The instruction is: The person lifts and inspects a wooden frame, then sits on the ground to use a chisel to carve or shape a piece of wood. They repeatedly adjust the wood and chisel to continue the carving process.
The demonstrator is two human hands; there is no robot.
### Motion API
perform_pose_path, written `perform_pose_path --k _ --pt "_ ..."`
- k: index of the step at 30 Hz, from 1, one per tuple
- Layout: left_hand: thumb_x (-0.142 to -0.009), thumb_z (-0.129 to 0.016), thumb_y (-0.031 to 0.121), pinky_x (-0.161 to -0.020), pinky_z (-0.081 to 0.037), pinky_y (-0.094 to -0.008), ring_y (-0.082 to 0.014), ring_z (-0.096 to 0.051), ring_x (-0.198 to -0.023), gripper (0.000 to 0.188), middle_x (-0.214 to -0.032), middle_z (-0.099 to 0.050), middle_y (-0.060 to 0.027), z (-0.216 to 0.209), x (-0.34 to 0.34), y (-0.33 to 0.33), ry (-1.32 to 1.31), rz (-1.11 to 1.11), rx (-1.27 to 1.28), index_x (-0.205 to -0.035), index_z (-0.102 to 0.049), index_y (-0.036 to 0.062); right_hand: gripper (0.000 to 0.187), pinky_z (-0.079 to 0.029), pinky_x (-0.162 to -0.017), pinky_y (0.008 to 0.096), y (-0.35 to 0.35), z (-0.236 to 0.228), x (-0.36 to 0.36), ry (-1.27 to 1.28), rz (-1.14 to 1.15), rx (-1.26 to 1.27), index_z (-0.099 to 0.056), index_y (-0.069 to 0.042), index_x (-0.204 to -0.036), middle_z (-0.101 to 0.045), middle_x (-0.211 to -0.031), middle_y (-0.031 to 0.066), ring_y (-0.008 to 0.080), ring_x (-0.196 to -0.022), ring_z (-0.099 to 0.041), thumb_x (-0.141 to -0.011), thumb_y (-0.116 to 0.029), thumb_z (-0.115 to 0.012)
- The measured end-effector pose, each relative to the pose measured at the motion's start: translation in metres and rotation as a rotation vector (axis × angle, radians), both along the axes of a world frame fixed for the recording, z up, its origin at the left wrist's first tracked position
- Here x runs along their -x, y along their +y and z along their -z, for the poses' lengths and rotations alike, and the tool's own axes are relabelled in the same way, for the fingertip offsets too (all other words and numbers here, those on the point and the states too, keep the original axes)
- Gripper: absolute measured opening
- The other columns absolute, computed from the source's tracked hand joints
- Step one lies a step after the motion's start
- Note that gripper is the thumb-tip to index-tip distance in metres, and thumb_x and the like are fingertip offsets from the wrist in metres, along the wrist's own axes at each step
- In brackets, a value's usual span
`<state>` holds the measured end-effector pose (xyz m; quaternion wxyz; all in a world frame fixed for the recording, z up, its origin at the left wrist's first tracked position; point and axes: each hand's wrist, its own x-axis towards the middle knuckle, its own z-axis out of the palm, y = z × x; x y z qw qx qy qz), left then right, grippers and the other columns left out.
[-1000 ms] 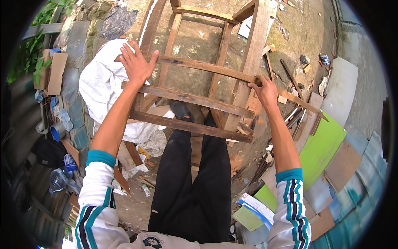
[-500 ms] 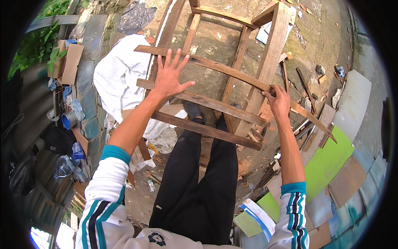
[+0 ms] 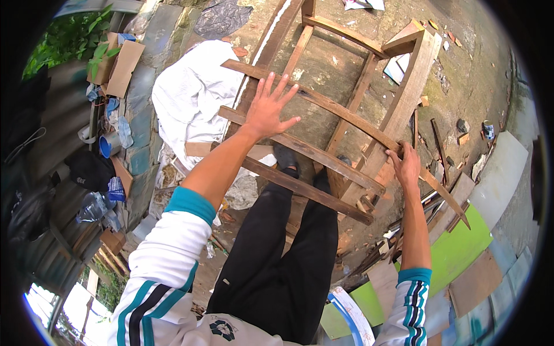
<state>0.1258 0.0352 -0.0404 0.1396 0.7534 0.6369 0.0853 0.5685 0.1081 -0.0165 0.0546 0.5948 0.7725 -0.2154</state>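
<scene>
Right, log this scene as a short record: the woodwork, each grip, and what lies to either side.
Woodwork: wooden frame on the ground, three slats crosswise at its near end
Left grip: bare hand spread open, fingers over the long slat; contact unclear
Right grip: bare hand, fingers bent onto the long slat
Long slat: farthest of the three, its pointed right end jutting past the frame
Other slats: middle slat, near slat
Left side: white cloth
Right side: green panel
</scene>
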Motion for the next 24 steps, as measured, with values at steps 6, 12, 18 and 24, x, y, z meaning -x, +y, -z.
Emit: perform_pose_path --k 6,12,18,24 --pt "-0.089 -0.060 0.061 -0.123 -0.013 -0.0578 -0.0445 -0.016 -0.150 0.080 -0.165 -0.023 -0.0131 0.002 0.001 -0.001 0.032 -0.009 0.020 -0.156 -0.036 0.0233 0.049 -0.046 -0.083 0.0424 0.001 0.001 0.001 0.026 -0.004 -0.023 -0.064 -0.006 -0.117 -0.069 -0.100 0.0128 0.0311 -0.090 -0.065 -0.085 -0.040 -0.077" --pt "-0.086 -0.068 0.054 -0.120 -0.019 -0.0603 -0.0456 -0.020 -0.149 0.077 -0.163 -0.028 -0.0133 0.002 0.003 -0.002 -0.041 -0.021 -0.027 -0.153 -0.043 0.0223 0.047 -0.046 -0.083 0.0412 0.000 0.000 0.004 0.030 -0.024 -0.062 -0.065 -0.007 -0.117 -0.068 -0.100 0.0122 0.0300 -0.091 -0.064 -0.085 -0.039 -0.077" --pt "-0.088 -0.066 0.055 -0.122 -0.017 -0.0594 -0.0436 -0.018 -0.150 0.077 -0.164 -0.025 -0.0108 0.000 0.002 -0.001 -0.010 -0.016 0.017 -0.154 -0.041 0.0243 0.046 -0.047 -0.081 0.0421 0.001 -0.007 0.005 0.030 -0.025 -0.038 -0.067 -0.006 -0.115 -0.068 -0.095 0.0125 0.0307 -0.089 -0.064 -0.084 -0.038 -0.078" --pt "-0.088 -0.065 0.055 -0.121 -0.016 -0.0599 -0.0456 -0.017 -0.150 0.078 -0.164 -0.024 -0.0150 -0.002 0.001 0.000 0.025 0.008 0.007 -0.155 -0.039 0.0228 0.048 -0.048 -0.081 0.0436 0.008 -0.011 0.007 0.020 -0.008 -0.005 -0.068 -0.004 -0.113 -0.068 -0.090 0.0126 0.0314 -0.087 -0.064 -0.085 -0.042 -0.076"
